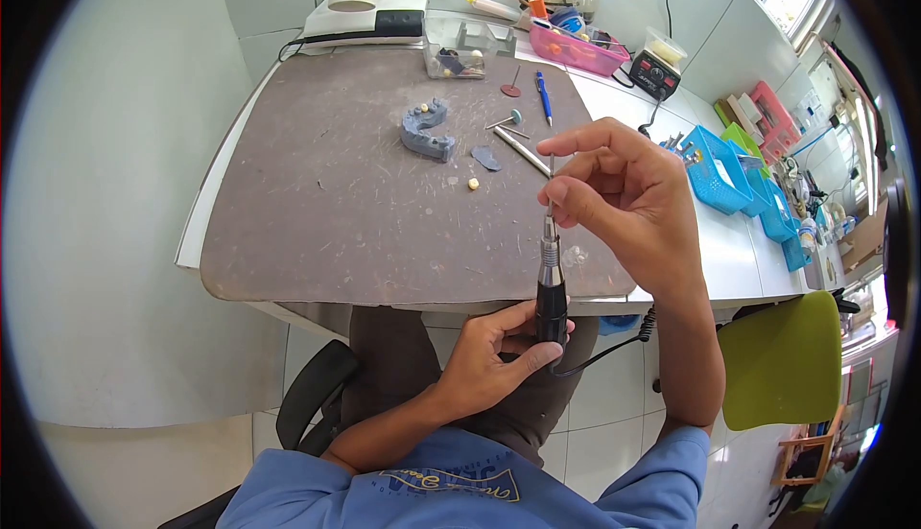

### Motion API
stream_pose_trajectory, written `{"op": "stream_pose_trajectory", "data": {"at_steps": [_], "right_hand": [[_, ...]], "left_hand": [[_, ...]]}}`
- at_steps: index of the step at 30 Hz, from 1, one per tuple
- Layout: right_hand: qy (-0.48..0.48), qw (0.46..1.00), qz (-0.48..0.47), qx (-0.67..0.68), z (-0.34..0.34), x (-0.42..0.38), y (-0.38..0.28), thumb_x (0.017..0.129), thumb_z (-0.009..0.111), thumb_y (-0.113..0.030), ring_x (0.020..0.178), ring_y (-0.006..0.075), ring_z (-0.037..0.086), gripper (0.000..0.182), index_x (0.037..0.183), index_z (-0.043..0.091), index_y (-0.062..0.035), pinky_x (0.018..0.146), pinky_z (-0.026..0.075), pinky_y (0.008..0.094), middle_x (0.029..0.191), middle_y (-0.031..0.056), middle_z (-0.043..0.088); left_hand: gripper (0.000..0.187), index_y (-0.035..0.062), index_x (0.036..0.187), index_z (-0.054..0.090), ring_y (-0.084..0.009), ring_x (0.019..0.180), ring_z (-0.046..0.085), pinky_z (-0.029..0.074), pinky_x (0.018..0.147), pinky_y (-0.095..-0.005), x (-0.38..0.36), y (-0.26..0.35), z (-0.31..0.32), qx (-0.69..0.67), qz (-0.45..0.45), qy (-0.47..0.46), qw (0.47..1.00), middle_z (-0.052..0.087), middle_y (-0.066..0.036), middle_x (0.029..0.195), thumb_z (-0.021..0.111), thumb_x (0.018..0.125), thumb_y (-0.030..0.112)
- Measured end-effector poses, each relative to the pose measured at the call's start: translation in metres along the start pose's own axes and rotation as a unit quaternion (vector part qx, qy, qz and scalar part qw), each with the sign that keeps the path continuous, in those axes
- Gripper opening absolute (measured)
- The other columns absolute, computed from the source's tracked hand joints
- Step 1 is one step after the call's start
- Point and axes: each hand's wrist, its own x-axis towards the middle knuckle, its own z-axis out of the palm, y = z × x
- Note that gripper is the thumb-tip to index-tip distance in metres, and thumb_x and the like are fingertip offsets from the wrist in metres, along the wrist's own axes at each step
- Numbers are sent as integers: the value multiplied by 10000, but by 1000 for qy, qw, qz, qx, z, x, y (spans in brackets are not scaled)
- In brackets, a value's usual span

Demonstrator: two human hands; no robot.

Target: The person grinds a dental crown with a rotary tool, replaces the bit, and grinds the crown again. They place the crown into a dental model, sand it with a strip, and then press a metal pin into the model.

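My left hand (494, 356) is wrapped round the black lower body of a rotary handpiece (551, 299), which stands upright at the bench's front edge. Above it, my right hand (638, 203) pinches a thin metal bur (552, 172) between thumb and forefinger, right at the handpiece's nose. On the brown mat (365, 232) beyond lies a grey dental arch model (422, 134) with a yellowish tooth on it. Closer to me are a small yellowish crown (473, 184) and a flat grey piece (486, 158). A silver rod (518, 150) points toward my right fingers.
Behind the model sit a clear box (456, 64), a red disc on a shank (511, 91), a teal-headed polisher (514, 117) and a blue pen (544, 97). A pink basket (580, 54), a black control box (655, 76) and blue baskets (715, 169) line the right. A coiled cord (648, 326) trails from the handpiece.
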Motion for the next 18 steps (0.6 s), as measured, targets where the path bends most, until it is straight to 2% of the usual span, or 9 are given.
{"op": "stream_pose_trajectory", "data": {"at_steps": [9, 11, 18], "right_hand": [[-54, 996, 75, 9, -5, 11, 9, 867, 632, -56, 682, 61, 640, 147, 993, 660, 14, 621, 516, 198, 756, 30, 674], [-62, 991, 119, -18, -7, 13, 11, 865, 649, -80, 696, 68, 647, 136, 962, 674, 13, 636, 532, 208, 780, 36, 680], [-100, 984, 147, 4, -7, 17, 19, 861, 669, -91, 722, 77, 659, 149, 957, 682, 22, 657, 540, 210, 810, 44, 689]], "left_hand": [[467, -74, 1343, 468, -196, 1065, 627, 499, 950, -334, 0, -6, 2, -61, -15, -20, 998, 631, -152, 1157, 629, 922, 50], [471, -76, 1349, 459, -200, 1066, 627, 494, 952, -335, -1, -7, 2, -72, -26, -24, 997, 627, -155, 1160, 623, 926, 51], [448, -74, 1337, 466, -209, 1070, 628, 479, 965, -345, -4, -11, 7, -119, -29, -21, 992, 625, -157, 1154, 610, 935, 61]]}}
